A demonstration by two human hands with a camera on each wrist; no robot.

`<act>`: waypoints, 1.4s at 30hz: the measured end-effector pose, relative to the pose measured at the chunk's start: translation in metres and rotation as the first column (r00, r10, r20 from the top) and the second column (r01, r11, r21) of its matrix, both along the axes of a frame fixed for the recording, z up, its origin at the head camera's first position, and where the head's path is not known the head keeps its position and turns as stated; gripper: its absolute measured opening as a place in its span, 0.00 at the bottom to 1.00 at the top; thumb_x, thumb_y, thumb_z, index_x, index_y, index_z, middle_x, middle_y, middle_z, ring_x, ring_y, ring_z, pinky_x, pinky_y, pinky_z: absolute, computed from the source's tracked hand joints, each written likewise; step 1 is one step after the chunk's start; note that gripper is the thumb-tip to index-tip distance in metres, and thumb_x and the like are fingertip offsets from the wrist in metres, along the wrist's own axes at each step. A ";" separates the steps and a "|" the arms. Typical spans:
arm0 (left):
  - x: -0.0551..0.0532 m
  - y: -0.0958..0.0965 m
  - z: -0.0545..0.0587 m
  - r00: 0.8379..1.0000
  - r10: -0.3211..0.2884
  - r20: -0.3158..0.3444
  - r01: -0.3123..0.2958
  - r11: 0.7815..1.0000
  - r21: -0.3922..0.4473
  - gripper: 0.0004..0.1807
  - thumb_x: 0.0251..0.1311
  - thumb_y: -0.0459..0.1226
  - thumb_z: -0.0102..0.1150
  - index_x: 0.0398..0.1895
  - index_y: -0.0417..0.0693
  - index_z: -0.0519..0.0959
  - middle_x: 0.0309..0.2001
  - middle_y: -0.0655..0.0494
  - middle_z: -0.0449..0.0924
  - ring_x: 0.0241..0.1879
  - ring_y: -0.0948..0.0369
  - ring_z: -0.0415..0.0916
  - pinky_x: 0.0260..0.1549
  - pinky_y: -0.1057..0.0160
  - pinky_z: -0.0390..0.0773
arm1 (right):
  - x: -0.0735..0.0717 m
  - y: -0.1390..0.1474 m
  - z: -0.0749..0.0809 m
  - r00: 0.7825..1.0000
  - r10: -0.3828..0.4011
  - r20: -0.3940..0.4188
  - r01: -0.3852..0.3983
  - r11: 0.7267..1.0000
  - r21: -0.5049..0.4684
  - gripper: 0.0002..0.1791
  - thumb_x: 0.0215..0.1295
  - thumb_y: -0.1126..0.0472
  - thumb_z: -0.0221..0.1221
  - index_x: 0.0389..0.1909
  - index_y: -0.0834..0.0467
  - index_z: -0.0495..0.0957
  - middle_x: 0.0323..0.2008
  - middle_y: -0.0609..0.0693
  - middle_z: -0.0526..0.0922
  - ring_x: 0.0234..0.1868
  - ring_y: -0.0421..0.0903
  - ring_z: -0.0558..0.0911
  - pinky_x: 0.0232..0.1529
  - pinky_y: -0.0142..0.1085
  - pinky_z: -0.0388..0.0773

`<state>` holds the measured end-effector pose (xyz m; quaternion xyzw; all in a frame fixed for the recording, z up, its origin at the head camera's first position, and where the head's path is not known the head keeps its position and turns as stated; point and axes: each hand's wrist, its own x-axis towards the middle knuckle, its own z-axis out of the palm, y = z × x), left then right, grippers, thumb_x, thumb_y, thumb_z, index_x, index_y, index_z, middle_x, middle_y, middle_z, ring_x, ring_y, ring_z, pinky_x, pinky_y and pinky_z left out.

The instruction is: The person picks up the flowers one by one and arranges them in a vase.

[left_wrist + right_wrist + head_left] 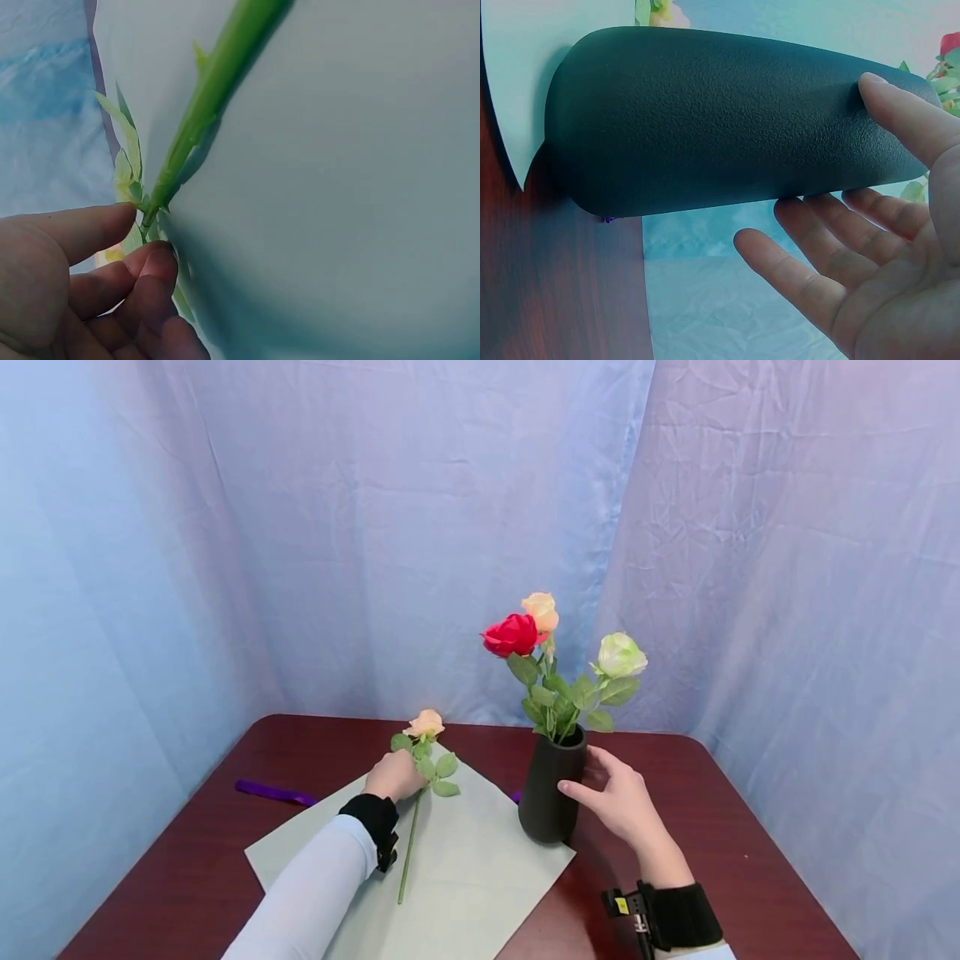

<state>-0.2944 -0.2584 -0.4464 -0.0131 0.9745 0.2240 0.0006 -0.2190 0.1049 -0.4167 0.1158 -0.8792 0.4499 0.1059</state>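
A peach rose (pixel 425 723) with a long green stem (pixel 199 112) lies over the pale green wrapping paper (pixel 480 860). My left hand (pixel 395 775) pinches that stem by the leaves, between thumb and fingers, as the left wrist view shows. At the right corner of the paper stands a dark vase (pixel 551 789). My right hand (pixel 617 795) holds the vase from its right side, the thumb on the front and the fingertips along the far side. Out of the vase rise a red rose (pixel 513 635), another peach rose (pixel 542 612) and a pale green rose (pixel 621 655).
Purple ribbon (pixel 274 792) sticks out from beneath the paper on the left, with a small bit showing beside the vase. The dark red wooden table (pixel 720 827) has light blue curtains (pixel 420 527) behind it and at both sides.
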 end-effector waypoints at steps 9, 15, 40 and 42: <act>0.002 0.007 0.000 1.000 0.005 0.022 -0.004 1.000 -0.023 0.17 0.70 0.40 0.57 0.21 0.47 0.77 0.21 0.51 0.73 0.22 0.56 0.73 0.24 0.59 0.71 | 0.001 0.000 -0.002 1.000 -0.010 0.013 0.010 1.000 0.000 0.45 0.61 0.44 0.72 0.74 0.57 0.66 0.62 0.58 0.78 0.59 0.57 0.81 0.51 0.52 0.81; 0.003 0.009 0.000 1.000 0.011 0.027 -0.010 0.999 -0.034 0.18 0.73 0.41 0.52 0.21 0.49 0.76 0.22 0.51 0.73 0.24 0.56 0.73 0.24 0.59 0.71 | 0.000 -0.001 -0.002 1.000 -0.014 0.014 0.014 1.000 0.000 0.45 0.60 0.44 0.72 0.74 0.57 0.66 0.62 0.59 0.78 0.59 0.57 0.81 0.51 0.52 0.81; -0.005 0.005 -0.005 0.999 -0.032 0.031 0.030 0.998 0.062 0.19 0.67 0.32 0.58 0.15 0.46 0.71 0.16 0.54 0.69 0.15 0.60 0.70 0.17 0.64 0.68 | -0.002 0.000 -0.001 1.000 -0.005 0.008 0.005 1.000 -0.001 0.44 0.60 0.44 0.72 0.73 0.56 0.67 0.62 0.58 0.78 0.60 0.57 0.81 0.51 0.52 0.81; -0.006 0.003 -0.005 0.999 -0.022 0.037 0.017 0.992 0.124 0.17 0.65 0.32 0.59 0.17 0.45 0.73 0.15 0.54 0.70 0.14 0.61 0.70 0.15 0.65 0.69 | -0.002 0.000 -0.001 1.000 0.000 0.004 0.001 1.000 -0.001 0.45 0.60 0.44 0.72 0.73 0.56 0.66 0.62 0.58 0.78 0.60 0.57 0.80 0.52 0.52 0.81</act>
